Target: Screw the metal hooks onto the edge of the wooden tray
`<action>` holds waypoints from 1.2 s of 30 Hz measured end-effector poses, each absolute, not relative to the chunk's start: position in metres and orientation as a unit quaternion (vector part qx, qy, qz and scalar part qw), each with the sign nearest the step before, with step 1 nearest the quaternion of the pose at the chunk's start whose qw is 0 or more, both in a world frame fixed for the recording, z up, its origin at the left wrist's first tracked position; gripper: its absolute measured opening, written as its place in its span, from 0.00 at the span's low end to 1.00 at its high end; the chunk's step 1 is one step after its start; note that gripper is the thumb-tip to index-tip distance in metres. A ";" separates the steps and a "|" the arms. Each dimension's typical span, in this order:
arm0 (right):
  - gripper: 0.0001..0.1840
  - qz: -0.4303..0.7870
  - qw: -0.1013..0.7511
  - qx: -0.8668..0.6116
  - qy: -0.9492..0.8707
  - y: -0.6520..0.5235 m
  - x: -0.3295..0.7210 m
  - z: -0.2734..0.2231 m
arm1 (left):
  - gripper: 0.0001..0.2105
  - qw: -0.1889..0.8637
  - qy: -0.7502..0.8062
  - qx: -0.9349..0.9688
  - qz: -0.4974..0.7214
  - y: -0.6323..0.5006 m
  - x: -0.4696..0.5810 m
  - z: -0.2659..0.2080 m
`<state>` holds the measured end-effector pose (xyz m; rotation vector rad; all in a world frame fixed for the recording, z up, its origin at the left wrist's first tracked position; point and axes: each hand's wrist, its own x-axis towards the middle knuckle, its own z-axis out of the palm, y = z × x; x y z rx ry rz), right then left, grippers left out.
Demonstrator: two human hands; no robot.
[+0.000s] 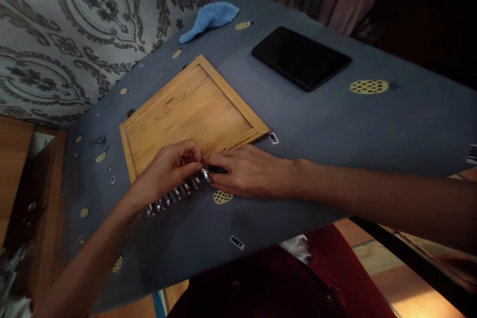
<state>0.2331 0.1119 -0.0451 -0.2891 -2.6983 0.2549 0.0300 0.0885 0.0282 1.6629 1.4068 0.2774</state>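
Note:
My left hand (169, 169) is closed in a pinch at the near edge of a framed wooden board (186, 109). Its fingertips meet those of my right hand (249, 171), which is closed around a small dark piece (218, 169) beside a shiny metal ring (206, 175). What exactly the dark piece is I cannot make out, and the left fingertips partly cover whatever they pinch. Several more shiny metal rings (166, 201) lie in a row along the board's near side, below my left hand.
A black tablet (301, 57) lies at the back right on the grey, pineapple-printed tablecloth (167, 253). Near the patterned curtain (100, 5) sits a crumpled blue cloth (212, 19). A small dark object (97, 141) is left of the board.

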 end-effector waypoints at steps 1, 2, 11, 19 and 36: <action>0.11 0.094 0.204 -0.104 -0.969 0.112 0.233 -0.045 | 0.06 0.456 0.571 0.674 0.108 0.089 0.030 0.029; 0.12 0.096 0.200 -0.105 -0.969 0.112 0.233 -0.044 | 0.06 0.455 0.572 0.674 0.103 0.088 0.030 0.030; 0.10 0.100 0.199 -0.098 -0.970 0.112 0.234 -0.041 | 0.09 0.372 0.629 0.652 0.203 0.072 0.013 0.040; 0.11 0.076 0.219 -0.078 -0.970 0.112 0.236 -0.045 | 0.12 0.106 0.731 0.656 0.153 0.042 -0.035 0.027; 0.13 0.065 0.266 -0.084 -0.958 0.111 0.236 -0.051 | 0.10 0.181 0.687 0.694 0.114 0.014 -0.072 0.024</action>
